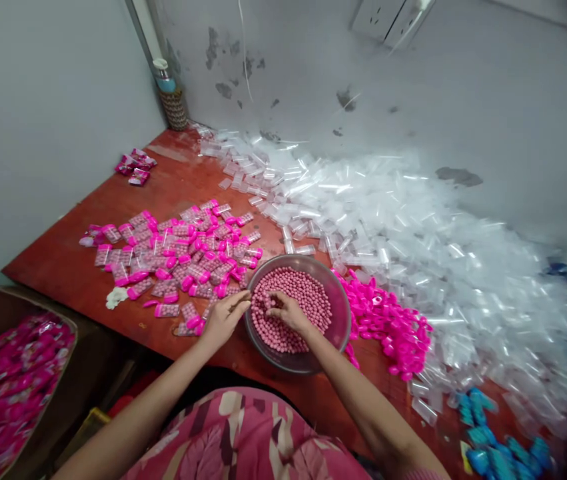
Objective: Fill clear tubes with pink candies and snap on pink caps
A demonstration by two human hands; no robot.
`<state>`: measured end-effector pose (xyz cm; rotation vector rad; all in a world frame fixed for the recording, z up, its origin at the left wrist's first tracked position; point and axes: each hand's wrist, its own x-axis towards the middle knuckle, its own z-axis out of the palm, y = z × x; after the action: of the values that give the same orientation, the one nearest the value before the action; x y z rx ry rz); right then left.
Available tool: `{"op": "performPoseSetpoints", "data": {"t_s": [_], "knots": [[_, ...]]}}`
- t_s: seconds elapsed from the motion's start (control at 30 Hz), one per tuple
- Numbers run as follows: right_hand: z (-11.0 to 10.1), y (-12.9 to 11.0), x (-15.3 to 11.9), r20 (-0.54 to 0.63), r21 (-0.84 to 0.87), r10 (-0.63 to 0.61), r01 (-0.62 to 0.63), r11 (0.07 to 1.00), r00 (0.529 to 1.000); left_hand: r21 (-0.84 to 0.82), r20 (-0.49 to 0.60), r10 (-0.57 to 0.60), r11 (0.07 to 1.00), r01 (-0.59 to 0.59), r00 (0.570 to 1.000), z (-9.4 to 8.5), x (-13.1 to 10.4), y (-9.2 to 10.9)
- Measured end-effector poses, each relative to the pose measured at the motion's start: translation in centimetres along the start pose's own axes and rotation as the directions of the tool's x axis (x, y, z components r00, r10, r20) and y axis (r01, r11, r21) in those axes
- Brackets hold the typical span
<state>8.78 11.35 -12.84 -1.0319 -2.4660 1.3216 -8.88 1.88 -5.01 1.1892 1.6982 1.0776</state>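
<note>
Head view. The pink beads (308, 293) sit just right of frame centre, inside the metal bowl (342, 310) on the worktop (203, 179). Your right grip (269, 304) is the nearer one: its fingers are down at the upper left part of the beads, and most of the pile spreads from there to the right and toward the bottom of the frame. Your right forearm slants in from the lower right. Your left grip (247, 300) is at the bowl's left rim, fingertips pointing right, toward the beads; cannot tell if they touch the rim.

No long axis to work with: beads round, bowl roughly circular and upright.

Grip state: right fingers curled, thumb and forefinger close; whether they pinch anything, cannot tell. Left fingers and thumb drawn together at the tips; cannot tell if something small is between them.

Look of the beads: small, dusty pink, fairly even in size, loose, heaped in the bowl with grey metal showing around them, mostly at right.

Around: pink-capped cases with beads inside (183, 247) spread left of the bowl, some just beside your left grip. Bright pink caps (388, 320) right of the bowl. Clear cases (383, 207) heaped from upper centre to the right, lying at mixed angles.
</note>
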Motion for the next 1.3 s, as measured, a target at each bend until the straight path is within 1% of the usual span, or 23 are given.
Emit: {"op": "performPoseSetpoints", "data": {"t_s": [0.07,0.1,0.17,0.2,0.27,0.33,0.37,0.43,0.5,0.53,0.57,0.63,0.67,0.73,0.77,0.8,0.87,0.9,0.93,1.0,1.1,1.2,1.3], "knots": [[-1.1,-0.7,-1.2,-0.023,0.22,0.009,-0.003,0.976,1.0,0.021,0.05,0.031,0.999,-0.032,0.998,0.9,0.3,0.2],[-1.6,-1.2,-1.8,-0.032,0.378,0.022,-0.008,0.926,0.999,0.026,0.085,0.042,0.999,-0.045,0.995,1.5,0.6,0.3],[-2.5,-2.6,-3.0,-0.028,0.683,0.064,-0.028,0.73,0.998,0.009,0.157,0.063,0.998,-0.065,0.986,2.7,1.0,0.9],[-2.9,-3.3,-3.5,-0.019,0.783,0.09,-0.042,0.621,0.996,-0.017,0.188,0.077,0.997,-0.075,0.979,3.4,1.2,1.3],[-3.4,-4.5,-4.5,-0.014,0.871,0.15,-0.061,0.487,0.989,-0.089,0.236,0.104,0.992,-0.085,0.966,4.6,1.5,2.0],[-3.9,-5.3,-5.2,-0.043,0.896,0.225,-0.062,0.439,0.973,-0.183,0.26,0.104,0.981,-0.056,0.96,5.7,1.7,2.6],[-4.1,-5.4,-5.6,-0.067,0.894,0.264,-0.06,0.443,0.962,-0.241,0.271,0.085,0.97,-0.019,0.959,6.1,1.8,2.8],[-4.4,-5.4,-6.1,-0.123,0.869,0.333,-0.06,0.491,0.935,-0.378,0.301,0.015,0.92,0.105,0.953,6.7,1.8,3.0],[-4.4,-5.2,-6.7,-0.201,0.817,0.385,-0.063,0.573,0.901,-0.489,0.339,-0.066,0.84,0.236,0.938,7.0,1.6,3.0],[-4.3,-5.1,-7.1,-0.255,0.768,0.395,-0.063,0.637,0.882,-0.521,0.352,-0.096,0.806,0.28,0.931,7.0,1.5,3.0],[-4.0,-5.0,-7.5,-0.315,0.695,0.385,-0.066,0.716,0.868,-0.542,0.355,-0.116,0.783,0.305,0.928,7.0,1.3,2.9],[-3.4,-4.8,-8.4,-0.416,0.483,0.303,-0.074,0.872,0.858,-0.566,0.353,-0.123,0.761,0.317,0.927,6.8,1.0,2.9],[-3.0,-4.7,-9.1,-0.446,0.37,0.248,-0.075,0.926,0.86,-0.577,0.358,-0.123,0.75,0.323,0.926,6.6,0.8,2.8],[-2.7,-4.0,-10.6,-0.496,0.219,0.187,-0.086,0.972,0.848,-0.577,0.383,-0.131,0.739,0.348,0.914,6.4,0.4,2.8],[-2.8,-3.4,-11.7,-0.54,0.192,0.198,-0.109,0.975,0.818,-0.571,0.398,-0.134,0.738,0.36,0.907,6.3,0.1,2.8],[-3.1,-2.7,-12.8,-0.592,0.182,0.237,-0.158,0.97,0.77,-0.564,0.413,-0.138,0.738,0.371,0.9,6.3,-0.2,2.8],[-4.1,-0.4,-15.4,-0.68,0.161,0.356,-0.344,0.925,0.641,-0.558,0.432,-0.143,0.733,0.389,0.89,6.4,-0.8,3.0],[-4.7,0.9,-16.7,-0.706,0.132,0.413,-0.467,0.875,0.575,-0.559,0.439,-0.146,0.728,0.397,0.886,6.5,-1.0,3.0],[-5.2,2.4,-17.8,-0.707,0.074,0.463,-0.595,0.8,0.535,-0.559,0.447,-0.15,0.723,0.406,0.882,6.7,-1.2,3.1],[-5.8,5.1,-19.4,-0.685,0.046,0.518,-0.679,0.733,0.513,-0.554,0.464,-0.153,0.719,0.421,0.872,7.2,-1.5,3.1],[-5.4,7.8,-20.1,-0.641,0.009,0.555,-0.718,0.696,0.53,-0.522,0.501,-0.14,0.738,0.427,0.854,8.1,-1.5,3.1],[-4.3,8.7,-19.5,-0.613,-0.018,0.58,-0.744,0.668,0.536,-0.479,0.514,-0.13,0.776,0.41,0.848,8.6,-1.2,3.4],[-4.0,8.6,-19.5,-0.607,-0.001,0.611,-0.769,0.639,0.509,-0.426,0.534,-0.128,0.813,0.397,0.836,9.0,-0.9,4.2]]}}
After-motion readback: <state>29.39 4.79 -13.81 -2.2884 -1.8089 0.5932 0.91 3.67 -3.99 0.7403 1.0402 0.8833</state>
